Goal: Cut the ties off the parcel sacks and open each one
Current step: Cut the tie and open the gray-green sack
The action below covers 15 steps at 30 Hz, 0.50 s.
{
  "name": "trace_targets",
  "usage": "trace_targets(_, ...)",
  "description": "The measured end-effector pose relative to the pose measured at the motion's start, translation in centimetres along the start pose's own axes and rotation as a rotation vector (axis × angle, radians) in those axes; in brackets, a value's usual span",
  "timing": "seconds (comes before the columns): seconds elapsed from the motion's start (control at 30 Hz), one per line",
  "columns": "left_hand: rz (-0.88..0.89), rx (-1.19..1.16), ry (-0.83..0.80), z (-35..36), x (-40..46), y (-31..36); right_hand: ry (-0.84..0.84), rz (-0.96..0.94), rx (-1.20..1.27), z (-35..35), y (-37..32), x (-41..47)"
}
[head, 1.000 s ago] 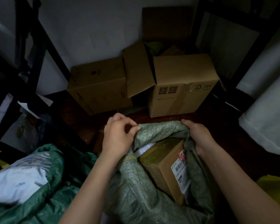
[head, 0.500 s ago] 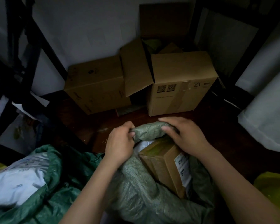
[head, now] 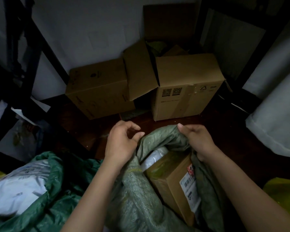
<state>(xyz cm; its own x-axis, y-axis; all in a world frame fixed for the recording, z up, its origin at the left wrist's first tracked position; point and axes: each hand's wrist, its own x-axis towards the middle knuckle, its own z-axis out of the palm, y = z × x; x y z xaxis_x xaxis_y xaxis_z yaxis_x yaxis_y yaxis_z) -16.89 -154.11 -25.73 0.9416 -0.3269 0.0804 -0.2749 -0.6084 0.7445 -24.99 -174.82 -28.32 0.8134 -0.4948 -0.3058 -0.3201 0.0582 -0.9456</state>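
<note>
A grey-green woven sack (head: pixel 132 198) stands open between my arms. Inside it lie a brown cardboard parcel (head: pixel 171 178) with a shipping label and a white wrapped parcel (head: pixel 155 154). My right hand (head: pixel 197 141) grips the far right part of the sack's rim, fingers curled over the fabric. My left hand (head: pixel 122 143) hovers just left of the rim, fingers loosely curled with a gap between thumb and index, holding nothing. No tie or cutting tool is in sight. A darker green sack (head: pixel 45 198) at lower left lies open on a white mailer (head: pixel 15 186).
Two cardboard boxes stand against the wall: a closed one (head: pixel 99 87) and one with raised flaps (head: pixel 187 91). Black shelf frames (head: pixel 23 47) rise at left. A white sack (head: pixel 278 123) and a yellow bag (head: pixel 285 195) sit at right. Dark wooden floor (head: pixel 84 128) lies ahead.
My right hand slid from the middle of the rim to the right, spreading the mouth wider. My left hand let go of the rim and now hangs beside it.
</note>
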Motion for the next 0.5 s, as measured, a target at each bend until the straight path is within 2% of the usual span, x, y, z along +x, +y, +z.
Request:
trace_targets(0.1, 0.078, 0.063, 0.062, -0.8, 0.0, 0.7, 0.045, 0.206, 0.220, 0.1, 0.1, -0.1)
trace_targets(0.27, -0.003, 0.111, 0.011, -0.7, -0.6, 1.0, 0.229, 0.482, 0.463, -0.3, 1.0, 1.0)
trace_targets(0.43, -0.189, 0.196, -0.161, -0.5, -0.7, 0.5, 0.290, 0.530, 0.605, -0.4, 1.2, 1.4)
trace_targets(0.5, -0.282, 0.246, -0.204, -0.2, -0.8, 0.2, 0.242, 0.523, 0.508, -0.7, 0.8, 1.3)
